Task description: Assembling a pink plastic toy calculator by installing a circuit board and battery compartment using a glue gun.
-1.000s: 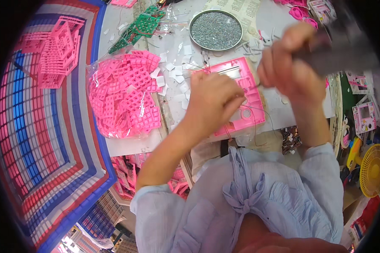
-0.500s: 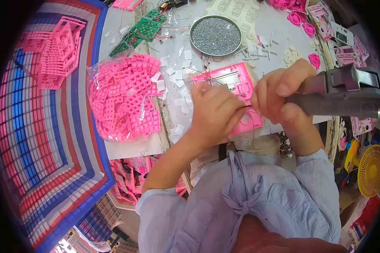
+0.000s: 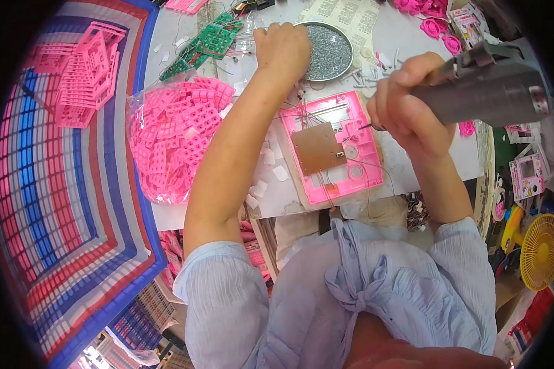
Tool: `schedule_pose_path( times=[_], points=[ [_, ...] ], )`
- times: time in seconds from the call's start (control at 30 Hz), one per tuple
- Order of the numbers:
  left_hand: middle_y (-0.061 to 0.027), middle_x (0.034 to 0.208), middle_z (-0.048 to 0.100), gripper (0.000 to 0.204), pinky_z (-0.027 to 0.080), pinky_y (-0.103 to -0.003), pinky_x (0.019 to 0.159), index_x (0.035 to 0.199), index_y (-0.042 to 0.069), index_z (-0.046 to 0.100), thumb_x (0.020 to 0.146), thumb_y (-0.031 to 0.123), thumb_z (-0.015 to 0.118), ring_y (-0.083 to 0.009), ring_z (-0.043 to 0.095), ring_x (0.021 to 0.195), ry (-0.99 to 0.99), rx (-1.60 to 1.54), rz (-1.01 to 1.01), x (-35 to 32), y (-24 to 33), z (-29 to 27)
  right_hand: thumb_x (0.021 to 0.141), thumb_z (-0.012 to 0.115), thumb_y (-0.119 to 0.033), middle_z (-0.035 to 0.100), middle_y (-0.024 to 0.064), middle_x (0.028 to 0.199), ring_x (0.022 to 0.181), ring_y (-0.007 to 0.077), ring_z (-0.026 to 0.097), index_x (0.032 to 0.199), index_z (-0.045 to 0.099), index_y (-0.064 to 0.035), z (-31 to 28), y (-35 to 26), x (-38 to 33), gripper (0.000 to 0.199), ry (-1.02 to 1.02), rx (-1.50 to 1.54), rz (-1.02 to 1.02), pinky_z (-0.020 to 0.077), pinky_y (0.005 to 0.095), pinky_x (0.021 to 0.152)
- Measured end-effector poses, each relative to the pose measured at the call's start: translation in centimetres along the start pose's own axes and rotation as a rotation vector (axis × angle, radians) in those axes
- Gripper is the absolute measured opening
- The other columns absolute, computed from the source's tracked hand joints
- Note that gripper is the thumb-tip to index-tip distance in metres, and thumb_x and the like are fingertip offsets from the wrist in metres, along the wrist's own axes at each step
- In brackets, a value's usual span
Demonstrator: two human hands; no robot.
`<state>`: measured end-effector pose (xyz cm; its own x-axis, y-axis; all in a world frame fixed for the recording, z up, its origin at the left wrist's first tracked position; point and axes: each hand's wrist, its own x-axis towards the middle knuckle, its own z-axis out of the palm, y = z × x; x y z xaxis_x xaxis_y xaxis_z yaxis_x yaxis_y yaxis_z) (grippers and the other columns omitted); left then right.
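Observation:
My right hand (image 3: pixel 412 104) is wrapped round a dark grey electric screwdriver (image 3: pixel 477 92). Its thin bit (image 3: pixel 368 126) points left at the pink plastic casing (image 3: pixel 366 166). Inside the casing lies a brown circuit board (image 3: pixel 317 149) with thin wires running from it. My left hand (image 3: pixel 284 52) overlaps the left edge of a round tin of small grey screws (image 3: pixel 331 52). Its fingers are bent and close together, their tips hidden beneath the hand. Whether anything is between them does not show.
A clear bag of pink keypad pieces (image 3: pixel 178 141) lies left of my left forearm. Green circuit boards (image 3: pixel 215 40) with wires are at the back left. Pink frames (image 3: pixel 89 80) sit on striped cloth (image 3: pixel 104 246). A yellow fan (image 3: pixel 541 251) stands at far right.
My left hand has left the casing and moved up and left to the screw tin, uncovering the brown board. The screwdriver has tilted, with its rear end swinging nearer to me.

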<state>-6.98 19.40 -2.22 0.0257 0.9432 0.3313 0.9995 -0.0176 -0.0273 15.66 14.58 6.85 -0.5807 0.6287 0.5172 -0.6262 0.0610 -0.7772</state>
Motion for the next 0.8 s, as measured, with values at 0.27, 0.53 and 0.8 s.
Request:
schedule_pose_path(
  times=[0.27,0.53,0.8],
  points=[
    [-0.0124,0.091,0.072,0.024,0.039,-0.048,0.082,0.087,0.009,0.073,0.09,0.029,0.06,-0.027,0.067,0.093,-0.11,-0.182,-0.066,0.0,-1.1,-5.0,0.096,0.06,-0.009,0.047,0.0023,0.066,0.05,0.0104,0.04,0.113,0.046,-0.0061,1.3,3.9,-1.1,0.023,-0.028,0.08,0.102,0.036,0.029,0.051],
    [-0.0039,0.093,0.069,0.01,0.035,-0.046,0.091,0.09,0.01,0.063,0.087,0.015,0.07,-0.023,0.064,0.091,-0.063,-0.639,-0.02,-16.4,4.0,-11.6,0.092,0.061,-0.002,0.057,0.0075,0.073,0.058,0.0117,0.052,0.105,0.046,-0.0034,1.5,5.2,-1.7,0.02,0.008,-0.196,0.135,0.0481,0.0312,0.058],
    [-0.0028,0.096,0.071,0.013,0.029,-0.046,0.102,0.085,0.01,0.064,0.081,0.013,0.076,-0.0206,0.066,0.093,0.058,-0.699,-0.13,-19.7,6.1,-9.5,0.09,0.063,0.0,0.061,0.009,0.081,0.072,0.0123,0.058,0.098,0.048,-0.0035,1.8,5.9,-2.4,0.018,-0.114,-0.338,0.15,0.0486,0.0281,0.063]
  ],
)
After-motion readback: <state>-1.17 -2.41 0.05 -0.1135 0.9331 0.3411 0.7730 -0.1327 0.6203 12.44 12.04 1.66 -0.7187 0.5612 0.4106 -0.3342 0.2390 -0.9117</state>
